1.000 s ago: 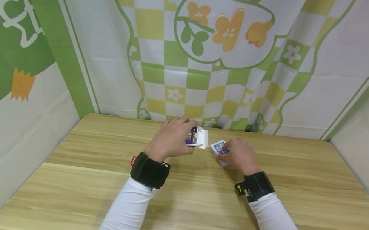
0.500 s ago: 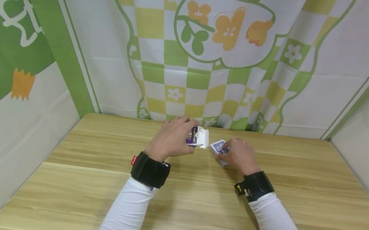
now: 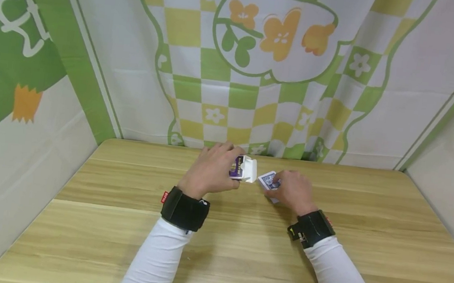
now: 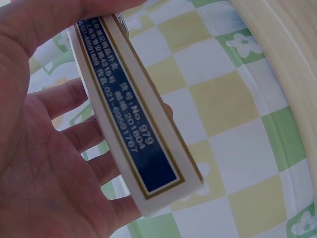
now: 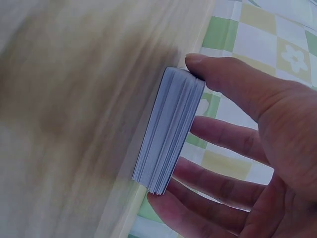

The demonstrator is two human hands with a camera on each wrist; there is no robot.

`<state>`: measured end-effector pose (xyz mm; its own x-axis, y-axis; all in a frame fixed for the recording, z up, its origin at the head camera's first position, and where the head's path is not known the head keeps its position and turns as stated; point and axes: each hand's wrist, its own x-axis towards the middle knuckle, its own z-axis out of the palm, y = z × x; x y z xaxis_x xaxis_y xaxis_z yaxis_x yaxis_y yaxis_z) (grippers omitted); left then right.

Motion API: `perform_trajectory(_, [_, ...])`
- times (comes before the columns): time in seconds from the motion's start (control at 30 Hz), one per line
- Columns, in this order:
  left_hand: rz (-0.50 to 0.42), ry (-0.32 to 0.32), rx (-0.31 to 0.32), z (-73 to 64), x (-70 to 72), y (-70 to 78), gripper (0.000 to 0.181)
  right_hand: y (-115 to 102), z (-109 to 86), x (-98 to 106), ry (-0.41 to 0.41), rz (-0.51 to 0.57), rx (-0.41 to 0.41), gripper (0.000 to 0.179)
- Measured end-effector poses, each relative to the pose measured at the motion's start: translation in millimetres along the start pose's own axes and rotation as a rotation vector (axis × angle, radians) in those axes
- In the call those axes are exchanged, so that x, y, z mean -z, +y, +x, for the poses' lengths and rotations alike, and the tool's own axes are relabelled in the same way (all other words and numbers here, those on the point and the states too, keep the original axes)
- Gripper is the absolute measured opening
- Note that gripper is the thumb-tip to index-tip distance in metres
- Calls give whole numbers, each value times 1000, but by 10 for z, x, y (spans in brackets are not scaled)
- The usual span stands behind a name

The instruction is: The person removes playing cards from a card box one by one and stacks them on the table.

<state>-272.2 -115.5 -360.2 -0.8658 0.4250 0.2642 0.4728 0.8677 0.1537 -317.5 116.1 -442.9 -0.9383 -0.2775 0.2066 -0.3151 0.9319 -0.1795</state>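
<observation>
Near the back of the table my left hand grips a purple and white playing-card box between thumb and fingers. Its open end, with a white flap folded out, faces right. In the left wrist view the narrow side of the card box shows a dark blue panel with printed text. My right hand holds a deck of cards, blue patterned back up, just right of the box. From the right wrist, the stacked edges of the deck show between thumb and fingertips, close over the wood.
The wooden table spreads out below both arms. A patterned curtain hangs right behind its back edge, with fabric walls at the left and right. Black bands wrap both wrists.
The deck in my right hand has shifted slightly left, and its lower edge looks more even than a second ago. My left hand and the box stay almost still.
</observation>
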Motion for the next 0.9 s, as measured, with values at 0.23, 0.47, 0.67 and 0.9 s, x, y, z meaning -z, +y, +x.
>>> perform_trajectory(0.23, [3, -3, 2, -3, -8, 1, 70, -24, 2, -2, -1, -17, 7, 47])
perform_trajectory(0.47, [5, -5, 0, -3, -11, 3, 70, -13, 4, -14, 1, -30, 17, 47])
perform_trajectory(0.67, [15, -4, 1, 1, -14, 6, 70, -11, 3, -11, 4, -29, 21, 46])
perform_trajectory(0.9, [18, -8, 6, 7, -17, 16, 70, -6, -10, -11, 5, -4, 32, 45])
